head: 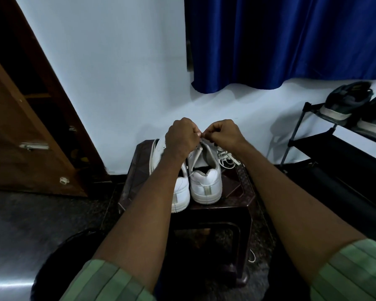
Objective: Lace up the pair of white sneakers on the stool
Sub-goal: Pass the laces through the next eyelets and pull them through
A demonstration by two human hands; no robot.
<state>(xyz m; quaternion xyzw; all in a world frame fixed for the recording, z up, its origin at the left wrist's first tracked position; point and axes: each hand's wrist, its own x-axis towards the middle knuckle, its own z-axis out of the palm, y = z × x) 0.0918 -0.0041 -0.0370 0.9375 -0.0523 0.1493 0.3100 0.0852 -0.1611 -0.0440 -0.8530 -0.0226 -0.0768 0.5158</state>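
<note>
Both hands, left hand [181, 137] and right hand [223, 132], pinch shut on the lace [201, 135] above the right sneaker [205, 179]. Pull it snug and even, I think.

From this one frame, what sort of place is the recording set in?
Most likely a room in a home, perhaps near an entrance. A black shoe rack holding dark sneakers stands against the wall, a blue curtain hangs above it, and a wooden door stands at left.

a dark brown stool [230, 193] is seen on a dark speckled floor [52, 216]. two white sneakers [205, 181] are set on it, heels nearest, with loose laces [227, 158] piled right of the pinch.
</note>
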